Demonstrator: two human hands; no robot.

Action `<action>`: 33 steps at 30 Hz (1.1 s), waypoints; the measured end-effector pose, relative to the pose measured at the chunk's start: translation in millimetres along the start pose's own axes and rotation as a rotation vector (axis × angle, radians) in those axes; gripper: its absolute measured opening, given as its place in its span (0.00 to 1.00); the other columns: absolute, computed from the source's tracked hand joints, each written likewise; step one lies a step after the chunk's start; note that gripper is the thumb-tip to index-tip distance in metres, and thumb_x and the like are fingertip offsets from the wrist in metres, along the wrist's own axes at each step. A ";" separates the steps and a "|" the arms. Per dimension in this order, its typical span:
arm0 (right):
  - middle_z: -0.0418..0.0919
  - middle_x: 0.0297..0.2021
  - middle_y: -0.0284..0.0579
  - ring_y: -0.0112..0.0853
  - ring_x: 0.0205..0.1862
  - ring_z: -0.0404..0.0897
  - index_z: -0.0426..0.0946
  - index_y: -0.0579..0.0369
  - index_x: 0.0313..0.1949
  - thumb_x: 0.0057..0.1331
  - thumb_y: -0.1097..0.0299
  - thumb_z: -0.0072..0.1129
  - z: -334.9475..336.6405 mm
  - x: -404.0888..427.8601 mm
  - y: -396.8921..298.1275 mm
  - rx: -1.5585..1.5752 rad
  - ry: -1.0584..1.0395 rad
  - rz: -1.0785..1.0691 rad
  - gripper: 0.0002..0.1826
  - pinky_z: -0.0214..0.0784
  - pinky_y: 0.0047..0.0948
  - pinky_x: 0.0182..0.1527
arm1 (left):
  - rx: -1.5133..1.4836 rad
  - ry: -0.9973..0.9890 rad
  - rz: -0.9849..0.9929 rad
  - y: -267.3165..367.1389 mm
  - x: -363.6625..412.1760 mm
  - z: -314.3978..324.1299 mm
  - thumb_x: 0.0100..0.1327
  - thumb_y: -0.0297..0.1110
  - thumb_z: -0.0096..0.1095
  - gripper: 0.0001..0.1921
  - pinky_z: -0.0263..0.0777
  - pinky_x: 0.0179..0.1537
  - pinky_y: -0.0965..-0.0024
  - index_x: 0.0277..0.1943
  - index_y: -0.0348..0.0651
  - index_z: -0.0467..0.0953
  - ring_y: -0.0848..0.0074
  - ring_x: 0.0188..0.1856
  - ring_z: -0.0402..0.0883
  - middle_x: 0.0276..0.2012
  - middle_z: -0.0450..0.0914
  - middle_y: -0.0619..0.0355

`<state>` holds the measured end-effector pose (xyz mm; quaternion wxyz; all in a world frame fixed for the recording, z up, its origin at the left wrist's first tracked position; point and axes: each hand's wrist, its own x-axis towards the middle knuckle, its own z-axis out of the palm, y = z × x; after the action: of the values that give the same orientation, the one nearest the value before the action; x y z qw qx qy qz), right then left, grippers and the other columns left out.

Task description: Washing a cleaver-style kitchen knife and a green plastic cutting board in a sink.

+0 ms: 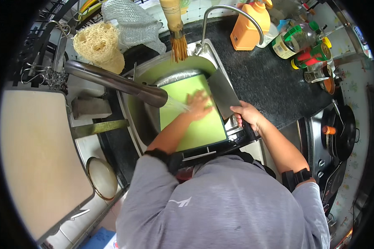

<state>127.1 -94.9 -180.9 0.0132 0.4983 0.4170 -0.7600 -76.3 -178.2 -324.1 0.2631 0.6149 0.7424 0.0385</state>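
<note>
A green cutting board (pixel 193 130) with a dark edge lies tilted over the stainless steel sink (pixel 137 115). My left hand (pixel 200 105) rests flat on it, fingers spread, holding nothing. Water sprays from the dark faucet spout (pixel 118 82) onto the board beside that hand. At the board's right edge, my right hand (pixel 247 115) grips the black handle of a cleaver (pixel 224 93). Its broad metal blade points up and left, over the sink's right side. Whether the blade touches the board I cannot tell.
A curved thin tap (pixel 205 18) and a bamboo brush (pixel 178 40) are at the sink's back. An orange jug (pixel 249 28) and several bottles stand back right, above a stove with a black pan (pixel 344 133). Left are a loofah (pixel 96 43) and a large beige board (pixel 43 155).
</note>
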 end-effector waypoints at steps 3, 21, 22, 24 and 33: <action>0.60 0.16 0.31 0.21 0.15 0.61 0.64 0.54 0.37 0.63 0.68 0.51 -8.0 8.4 3.1 0.014 -0.032 -0.008 0.08 0.58 0.22 0.16 | -0.047 -0.068 0.492 28.7 -80.1 -23.1 0.62 0.56 0.48 0.35 0.35 0.66 0.45 0.67 0.47 0.53 0.59 0.71 0.42 0.69 0.47 0.51; 0.78 0.33 0.57 0.47 0.31 0.79 0.69 0.64 0.47 0.54 0.63 0.52 173.8 26.6 40.8 -0.745 -0.058 -0.479 0.23 0.70 0.40 0.34 | -1.981 0.386 -0.579 8.6 -140.2 -45.1 0.60 0.45 0.59 0.22 0.68 0.46 0.68 0.50 0.37 0.71 0.73 0.46 0.73 0.44 0.75 0.56; 0.78 0.36 0.58 0.49 0.35 0.79 0.68 0.63 0.49 0.54 0.61 0.51 166.6 27.5 41.9 -0.764 -0.139 -0.498 0.25 0.69 0.42 0.39 | -2.123 0.388 -0.580 7.5 -138.7 -41.2 0.60 0.42 0.59 0.19 0.68 0.46 0.67 0.47 0.37 0.72 0.72 0.45 0.73 0.42 0.75 0.55; 0.75 0.42 0.63 0.50 0.46 0.75 0.66 0.63 0.53 0.57 0.53 0.54 144.2 14.2 27.8 -0.983 -0.342 -0.615 0.30 0.65 0.38 0.48 | -2.133 0.358 -0.684 19.2 -141.8 -53.7 0.59 0.35 0.60 0.12 0.73 0.38 0.67 0.41 0.37 0.73 0.69 0.33 0.76 0.32 0.76 0.58; 0.81 0.28 0.42 0.24 0.24 0.78 0.77 0.55 0.36 0.61 0.62 0.52 -29.8 -69.4 -124.7 -0.575 -0.438 -0.359 0.11 0.63 0.18 0.20 | -2.469 -0.015 -0.612 3.9 -179.9 -71.5 0.55 0.28 0.52 0.06 0.66 0.21 0.77 0.28 0.32 0.69 0.78 0.17 0.69 0.16 0.68 0.61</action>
<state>130.0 -21.8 -54.7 0.1075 0.2199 0.6803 -0.6909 -85.3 -326.1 -199.4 0.6608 -0.2334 0.3230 0.6361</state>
